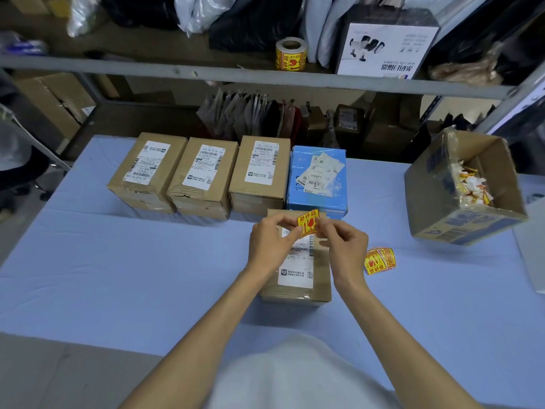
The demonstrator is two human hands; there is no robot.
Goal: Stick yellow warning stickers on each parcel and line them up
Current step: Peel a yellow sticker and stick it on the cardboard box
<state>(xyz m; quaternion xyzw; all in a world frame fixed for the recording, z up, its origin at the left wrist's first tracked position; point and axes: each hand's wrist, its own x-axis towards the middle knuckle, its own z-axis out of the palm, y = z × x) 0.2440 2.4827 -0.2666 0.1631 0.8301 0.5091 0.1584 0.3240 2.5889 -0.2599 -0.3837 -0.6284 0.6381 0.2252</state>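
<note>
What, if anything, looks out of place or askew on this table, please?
The open brown cardboard box at the right of the light-blue table sits tilted, with crumpled yellow-and-white sticker scraps inside. The blue cardboard parcel in the back row carries several white paper labels stuck crooked and overlapping.

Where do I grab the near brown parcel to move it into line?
Take the brown parcel by its long sides, from above near its near end. It lies flat, long axis pointing away, both sides free; the blue box crowds its far end.
</note>
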